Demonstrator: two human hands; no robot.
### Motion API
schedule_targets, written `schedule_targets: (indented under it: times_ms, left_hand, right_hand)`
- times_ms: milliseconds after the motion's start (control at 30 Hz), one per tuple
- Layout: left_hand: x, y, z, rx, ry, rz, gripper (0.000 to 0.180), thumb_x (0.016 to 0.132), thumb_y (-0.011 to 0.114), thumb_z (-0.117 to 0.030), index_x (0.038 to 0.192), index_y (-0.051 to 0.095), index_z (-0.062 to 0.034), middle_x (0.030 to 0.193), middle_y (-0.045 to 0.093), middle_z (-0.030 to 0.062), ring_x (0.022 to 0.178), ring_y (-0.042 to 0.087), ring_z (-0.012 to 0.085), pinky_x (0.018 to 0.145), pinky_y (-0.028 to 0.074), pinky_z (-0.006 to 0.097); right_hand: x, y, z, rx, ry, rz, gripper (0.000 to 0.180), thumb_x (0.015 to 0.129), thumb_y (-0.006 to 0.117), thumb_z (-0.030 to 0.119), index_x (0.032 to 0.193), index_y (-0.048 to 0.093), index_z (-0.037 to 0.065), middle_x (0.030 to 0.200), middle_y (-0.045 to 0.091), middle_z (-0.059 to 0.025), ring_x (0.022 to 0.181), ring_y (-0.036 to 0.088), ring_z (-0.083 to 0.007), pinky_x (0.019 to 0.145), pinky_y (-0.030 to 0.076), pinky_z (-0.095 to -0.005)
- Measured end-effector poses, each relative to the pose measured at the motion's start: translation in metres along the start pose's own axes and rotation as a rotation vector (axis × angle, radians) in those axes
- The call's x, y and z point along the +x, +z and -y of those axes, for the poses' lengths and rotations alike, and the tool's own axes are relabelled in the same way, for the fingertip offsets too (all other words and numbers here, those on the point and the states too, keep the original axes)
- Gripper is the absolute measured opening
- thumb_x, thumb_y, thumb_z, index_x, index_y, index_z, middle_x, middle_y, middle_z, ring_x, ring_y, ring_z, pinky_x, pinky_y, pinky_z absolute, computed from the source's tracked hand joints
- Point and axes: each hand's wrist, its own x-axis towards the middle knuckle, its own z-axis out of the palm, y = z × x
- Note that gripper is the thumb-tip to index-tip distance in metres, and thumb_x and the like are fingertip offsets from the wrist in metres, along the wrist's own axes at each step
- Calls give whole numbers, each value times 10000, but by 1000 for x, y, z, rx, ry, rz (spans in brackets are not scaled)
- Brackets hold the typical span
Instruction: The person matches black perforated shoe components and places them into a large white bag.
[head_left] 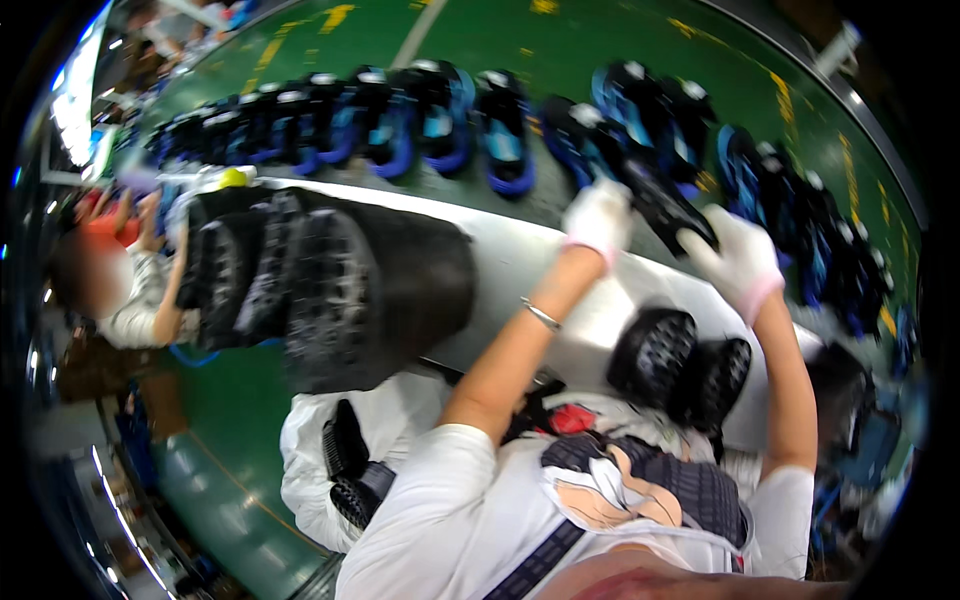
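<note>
In front of me a black shoe sole (pixel 665 205) is held at a slant above the far edge of the bench, smeared by motion. My right hand (pixel 742 260), in a white glove, is closed round its near end, thumb on one side and fingers on the other. Also gloved in white, my left hand (pixel 598 218) is closed at the sole's left side; its fingertips are blurred. Just beyond the sole stand blue and black shoes (pixel 580 140). Two black soles with knobbly treads (pixel 655 355) rest on the bench between my forearms.
The pale metal bench (pixel 515 290) runs across before me. A large stack of black soles (pixel 380 285) stands on its left part. Behind it, a long row of blue and black shoes (pixel 505 135) curves across. More soles (pixel 345 440) lie on white cloth. Another person (pixel 140 290) works far left.
</note>
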Motion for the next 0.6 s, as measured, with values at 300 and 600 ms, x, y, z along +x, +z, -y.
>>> schedule_targets:
  times_ms: [300,600]
  left_hand:
    - [-12,-15,-8,-254,-21,-93,239,837,619,-171,1061,619,-88,1113,594,140,1016,587,351,848,496,477]
    - [-14,-16,-5,-236,5,-150,226,871,615,-225,1076,625,-131,1104,598,121,985,594,347,821,497,469]
  right_hand:
    - [45,-12,3,-51,37,256,446,813,566,432,808,635,-9,735,628,-229,717,630,-379,687,509,-423]
    - [127,-19,35,-317,-100,439,479,793,556,427,882,675,-28,764,622,-249,732,628,-367,719,515,-408]
